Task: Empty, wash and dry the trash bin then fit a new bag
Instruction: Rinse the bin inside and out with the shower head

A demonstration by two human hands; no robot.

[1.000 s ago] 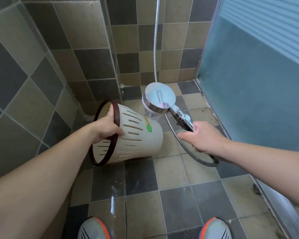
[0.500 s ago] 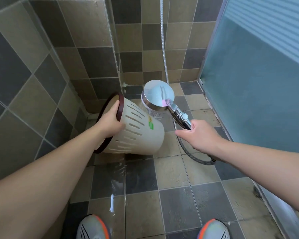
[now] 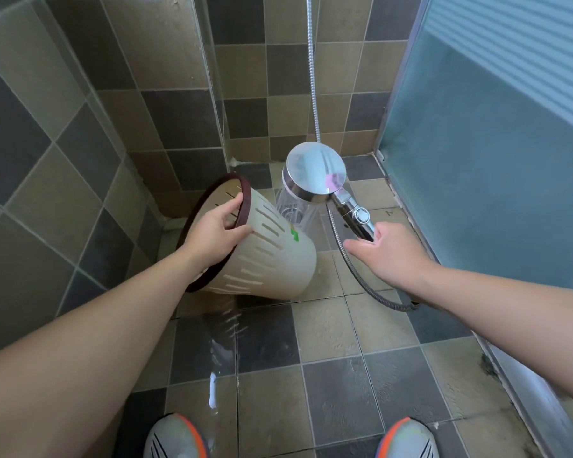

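A cream slotted trash bin with a dark brown rim lies tilted on its side above the floor, mouth toward the left wall. My left hand grips its rim, fingers inside and thumb outside. My right hand holds the handle of a chrome shower head. Water streams from the head down onto the bin's outer side. A green sticker does not show; a green label sits on the bin wall.
The shower hose loops on the wet tiled floor and rises up the back wall. A frosted glass door closes the right side. Tiled walls stand left and behind. My two shoes are at the bottom edge.
The bin has turned, its rim swinging up and away so more of its outside faces the spray. The shower head has shifted slightly right and closer to the bin.
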